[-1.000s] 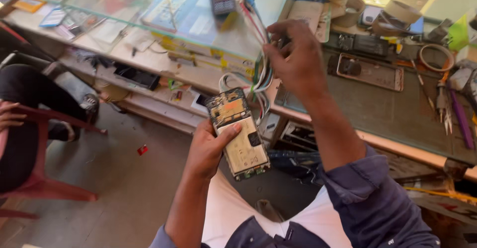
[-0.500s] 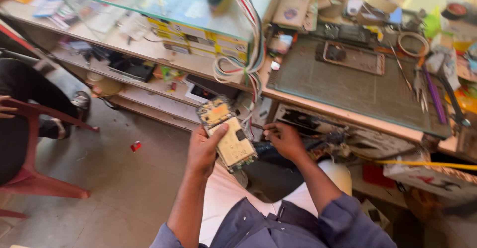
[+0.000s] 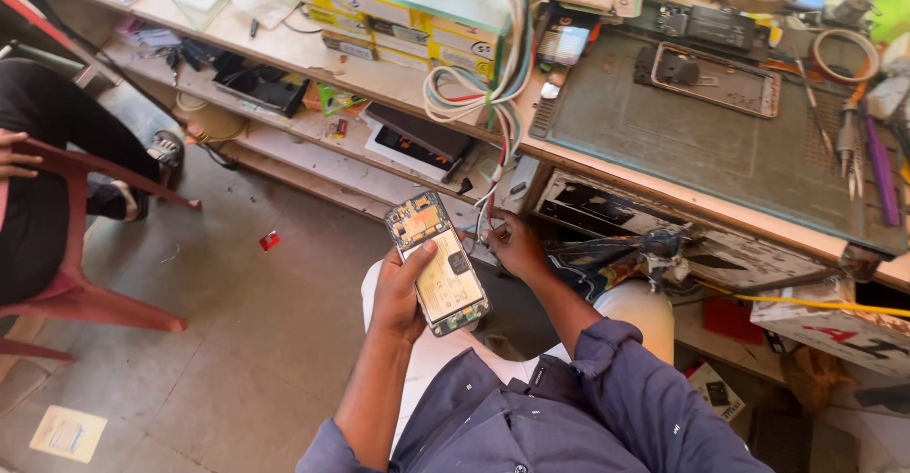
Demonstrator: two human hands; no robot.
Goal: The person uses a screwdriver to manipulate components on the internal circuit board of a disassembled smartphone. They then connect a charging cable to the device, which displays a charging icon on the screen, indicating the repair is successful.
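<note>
The left hand grips an opened phone from its left edge, thumb laid across the pale, smooth rectangle of the battery and fingers curled behind the slim body; the phone is held face-down over the lap, tilted, its back cover off so that the upper part shows a dense patch of small metal and dark components, with a little black square lying on the battery. The right hand sits just beside the phone's upper right corner, fingers pinched closed on the thin ends of the wires, which are red, white and dark and hang down in a loose, looping bundle from the edge of the workbench. Whether the wire tips touch the phone cannot be told. On the bench lies a flat grey-green work mat, matte and slightly worn, and on it a bare phone frame, a thin metallic rectangle. At the mat's right edge are slender tweezers and a purple tool. Below the counter's left stretch run wooden shelves stacked with flat boxes and dark slabs. A red plastic chair stands on the rough concrete floor at left, with another person's dark-trousered legs on it.
</note>
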